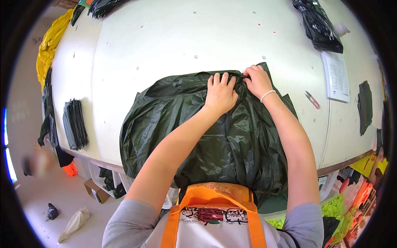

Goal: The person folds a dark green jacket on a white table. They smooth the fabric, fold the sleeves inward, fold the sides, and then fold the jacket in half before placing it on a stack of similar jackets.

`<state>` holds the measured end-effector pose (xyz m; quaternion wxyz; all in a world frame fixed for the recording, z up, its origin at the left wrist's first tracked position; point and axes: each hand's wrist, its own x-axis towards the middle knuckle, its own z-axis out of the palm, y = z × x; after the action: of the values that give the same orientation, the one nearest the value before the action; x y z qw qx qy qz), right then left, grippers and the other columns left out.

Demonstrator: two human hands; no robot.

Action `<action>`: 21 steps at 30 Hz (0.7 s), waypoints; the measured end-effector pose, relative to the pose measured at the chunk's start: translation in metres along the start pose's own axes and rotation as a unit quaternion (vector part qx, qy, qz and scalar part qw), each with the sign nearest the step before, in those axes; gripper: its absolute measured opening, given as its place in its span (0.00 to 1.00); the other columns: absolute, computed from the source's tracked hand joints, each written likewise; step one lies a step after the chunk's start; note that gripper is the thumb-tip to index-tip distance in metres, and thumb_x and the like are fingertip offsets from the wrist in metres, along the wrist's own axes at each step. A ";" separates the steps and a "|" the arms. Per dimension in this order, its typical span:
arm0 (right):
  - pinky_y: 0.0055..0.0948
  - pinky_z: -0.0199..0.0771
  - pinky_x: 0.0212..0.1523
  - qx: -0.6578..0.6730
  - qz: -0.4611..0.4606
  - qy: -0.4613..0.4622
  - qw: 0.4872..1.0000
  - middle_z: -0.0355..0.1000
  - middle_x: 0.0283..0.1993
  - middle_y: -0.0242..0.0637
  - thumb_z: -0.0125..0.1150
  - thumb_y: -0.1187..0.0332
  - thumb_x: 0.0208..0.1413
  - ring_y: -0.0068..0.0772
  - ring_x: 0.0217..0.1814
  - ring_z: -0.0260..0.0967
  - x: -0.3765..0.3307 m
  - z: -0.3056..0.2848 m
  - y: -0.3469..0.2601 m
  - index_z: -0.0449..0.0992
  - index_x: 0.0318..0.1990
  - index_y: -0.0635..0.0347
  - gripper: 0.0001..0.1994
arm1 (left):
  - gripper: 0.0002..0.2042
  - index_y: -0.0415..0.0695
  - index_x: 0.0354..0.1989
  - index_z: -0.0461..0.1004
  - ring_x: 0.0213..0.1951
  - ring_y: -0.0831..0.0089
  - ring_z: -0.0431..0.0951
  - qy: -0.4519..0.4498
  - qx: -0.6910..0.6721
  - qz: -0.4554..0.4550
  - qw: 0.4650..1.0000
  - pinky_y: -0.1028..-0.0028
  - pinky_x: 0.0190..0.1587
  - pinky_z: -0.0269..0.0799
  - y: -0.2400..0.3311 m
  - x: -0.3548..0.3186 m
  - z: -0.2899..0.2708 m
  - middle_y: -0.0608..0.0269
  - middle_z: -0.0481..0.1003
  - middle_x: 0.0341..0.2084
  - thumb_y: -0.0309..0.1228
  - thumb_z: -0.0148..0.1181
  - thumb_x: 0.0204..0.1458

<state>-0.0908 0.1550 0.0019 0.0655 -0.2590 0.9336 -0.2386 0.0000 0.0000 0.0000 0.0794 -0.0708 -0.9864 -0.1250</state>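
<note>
A large piece of shiny, thin dark green fabric [206, 136] lies bunched and creased in front of me, its near side hanging over the table's front edge. My left hand [221, 93] rests on its far edge with the fingers stretched and slightly apart, pressing the cloth. Just to the right, my right hand [257, 80] is closed, its thumb and fingers pinching the gathered far edge. The tips of those fingers are partly hidden in the folds. A pointed corner of the fabric sticks up beyond my right hand.
Small thread snips [312, 100] lie right of the fabric, near a white printed pad [336, 76]. Folded dark cloth stacks [75, 124] sit at both sides. Black bundled material [318, 27] is at the far right, yellow fabric [53, 45] at the far left. White table [178, 37] spreads beyond.
</note>
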 end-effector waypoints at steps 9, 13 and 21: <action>0.35 0.65 0.41 0.049 -0.069 0.073 0.994 0.73 0.33 0.33 0.61 0.70 0.47 0.37 0.41 0.68 -0.012 -0.014 -0.004 0.76 0.29 0.57 0.03 | 0.12 0.43 0.33 0.75 0.42 0.64 0.70 0.014 -0.266 -0.212 0.940 0.60 0.56 0.53 0.020 0.029 0.001 0.63 0.74 0.33 0.39 0.59 0.48; 0.33 0.64 0.40 0.066 -0.082 0.107 0.989 0.72 0.31 0.31 0.63 0.69 0.45 0.35 0.41 0.67 -0.011 -0.018 -0.006 0.76 0.28 0.55 0.03 | 0.09 0.42 0.28 0.74 0.29 0.68 0.72 -0.010 -0.341 -0.273 0.900 0.67 0.44 0.63 0.020 0.044 -0.006 0.62 0.72 0.21 0.36 0.58 0.48; 0.33 0.64 0.41 0.020 -0.077 0.131 0.988 0.71 0.30 0.29 0.62 0.68 0.46 0.33 0.40 0.66 -0.013 -0.026 0.007 0.76 0.27 0.54 0.03 | 0.09 0.41 0.25 0.73 0.32 0.53 0.74 0.042 -0.101 -0.175 0.979 0.61 0.36 0.68 -0.008 0.047 -0.022 0.52 0.74 0.27 0.34 0.54 0.48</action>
<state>-0.0893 0.1778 0.0217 -0.0711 -0.2948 0.9066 -0.2933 -0.0447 -0.0077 0.0271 0.0906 0.1005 -0.9617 -0.2384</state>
